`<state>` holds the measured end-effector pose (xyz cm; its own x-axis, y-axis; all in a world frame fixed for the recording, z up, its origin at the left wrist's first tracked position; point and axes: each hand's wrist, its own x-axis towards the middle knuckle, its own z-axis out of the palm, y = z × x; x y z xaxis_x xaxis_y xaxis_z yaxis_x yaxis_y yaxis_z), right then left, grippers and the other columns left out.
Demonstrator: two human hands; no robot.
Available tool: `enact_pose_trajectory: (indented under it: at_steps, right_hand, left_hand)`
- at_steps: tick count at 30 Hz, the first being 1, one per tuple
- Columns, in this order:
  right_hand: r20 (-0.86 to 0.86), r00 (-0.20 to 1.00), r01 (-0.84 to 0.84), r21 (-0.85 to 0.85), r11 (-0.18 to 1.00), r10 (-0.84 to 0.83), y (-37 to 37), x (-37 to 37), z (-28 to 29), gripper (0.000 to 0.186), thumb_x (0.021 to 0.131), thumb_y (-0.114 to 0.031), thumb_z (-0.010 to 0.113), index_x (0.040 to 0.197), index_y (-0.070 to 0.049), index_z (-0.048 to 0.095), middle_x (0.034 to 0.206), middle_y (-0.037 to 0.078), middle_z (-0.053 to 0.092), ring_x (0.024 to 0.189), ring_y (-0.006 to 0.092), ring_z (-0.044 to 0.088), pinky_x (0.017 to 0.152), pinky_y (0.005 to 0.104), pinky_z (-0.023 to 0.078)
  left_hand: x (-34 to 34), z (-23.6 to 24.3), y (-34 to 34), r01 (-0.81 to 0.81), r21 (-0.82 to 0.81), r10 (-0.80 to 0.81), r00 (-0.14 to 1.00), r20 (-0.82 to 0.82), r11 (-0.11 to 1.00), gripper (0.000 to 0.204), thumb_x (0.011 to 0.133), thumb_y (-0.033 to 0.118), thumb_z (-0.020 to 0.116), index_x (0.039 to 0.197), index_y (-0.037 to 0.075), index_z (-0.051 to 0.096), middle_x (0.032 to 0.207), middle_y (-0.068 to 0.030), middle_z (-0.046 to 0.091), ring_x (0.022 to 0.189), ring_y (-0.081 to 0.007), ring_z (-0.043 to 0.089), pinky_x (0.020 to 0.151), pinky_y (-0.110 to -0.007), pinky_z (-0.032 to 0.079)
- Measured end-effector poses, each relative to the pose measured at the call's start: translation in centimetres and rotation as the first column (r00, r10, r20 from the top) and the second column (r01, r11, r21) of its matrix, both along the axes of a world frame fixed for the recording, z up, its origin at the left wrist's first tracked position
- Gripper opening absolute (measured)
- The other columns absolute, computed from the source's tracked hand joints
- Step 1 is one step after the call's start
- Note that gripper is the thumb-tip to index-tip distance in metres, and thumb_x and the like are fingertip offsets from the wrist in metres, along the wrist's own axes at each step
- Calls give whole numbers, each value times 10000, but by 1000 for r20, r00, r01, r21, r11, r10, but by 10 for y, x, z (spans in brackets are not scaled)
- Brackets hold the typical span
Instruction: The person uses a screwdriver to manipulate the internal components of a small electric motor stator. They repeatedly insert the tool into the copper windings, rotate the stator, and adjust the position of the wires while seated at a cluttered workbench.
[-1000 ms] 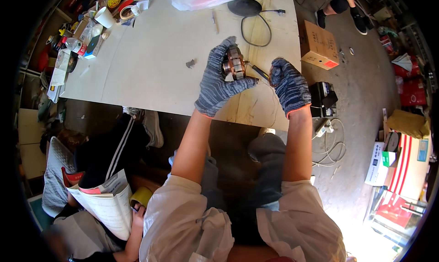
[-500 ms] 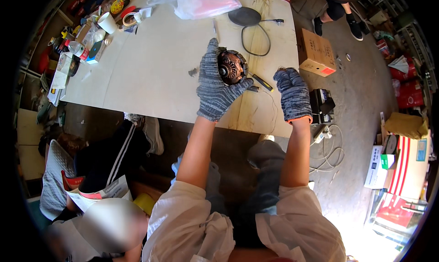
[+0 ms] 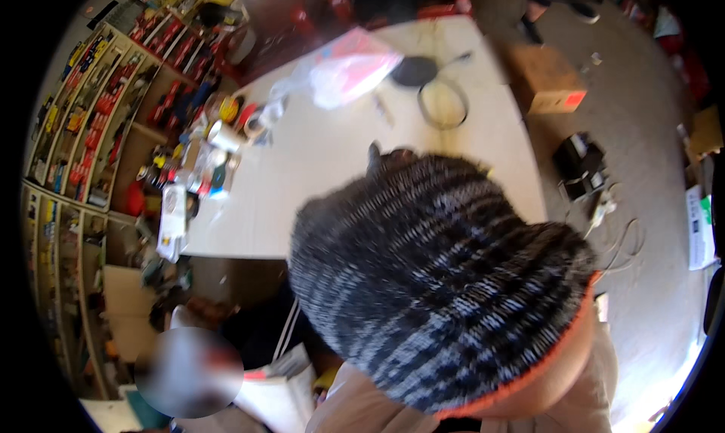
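Observation:
My right hand [image 3: 438, 282], in a grey-and-black knitted glove with an orange cuff, looms close and fills the middle of the view. Its rounded back faces me, and its fingers are curled out of sight or hidden, so their state cannot be told. Behind it, only a gloved fingertip of my left hand [image 3: 374, 154] sticks up. Beside that fingertip shows the dark brown top of a copper-wound motor rotor [image 3: 398, 157], the rest of it covered by my right hand. The left hand still seems to be around the rotor.
On the pale table [image 3: 257, 184] lie a plastic bag [image 3: 343, 74] and a black disc with a cable [image 3: 414, 71]. Cups, tape and bottles crowd the left edge. To the right stand a cardboard box [image 3: 547, 78] and a black device [image 3: 580, 165]. A person sits at lower left.
My right hand has risen from beside the table up close, now hiding most of my left hand and the rotor. The whole view has shifted, bringing the shelves at left into sight.

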<state>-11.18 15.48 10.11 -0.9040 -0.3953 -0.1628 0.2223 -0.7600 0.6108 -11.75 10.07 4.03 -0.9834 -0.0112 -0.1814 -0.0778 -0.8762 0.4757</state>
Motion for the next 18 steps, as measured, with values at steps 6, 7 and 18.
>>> enact_pose_trajectory:
  at_steps: [6,7,18]
  right_hand:
    - [286,912,299,32,954,-295,-55,-50,-118,460,777,-423,679,1086,-103,562,1132,46,571,1053,229,479,981,515,357]
    - [318,897,313,38,949,-308,-58,-52,-121,483,771,-443,691,1091,-107,560,1153,36,565,1079,224,466,1004,526,345]
    - [83,868,407,444,798,-489,-54,-67,-99,348,894,-389,559,836,-46,560,793,46,556,794,155,492,933,410,431]
  left_hand:
    - [34,-15,-31,-45,-182,52,998,37,982,409,842,493,572,882,88,615,702,-67,602,579,-150,560,486,-260,461]
    - [37,-16,-34,-44,-198,54,998,45,979,409,842,493,572,884,89,615,704,-67,602,579,-150,560,486,-260,460]
    - [47,-14,-48,-51,-346,87,992,89,937,411,841,497,572,903,93,612,725,-68,607,577,-150,554,484,-258,452]
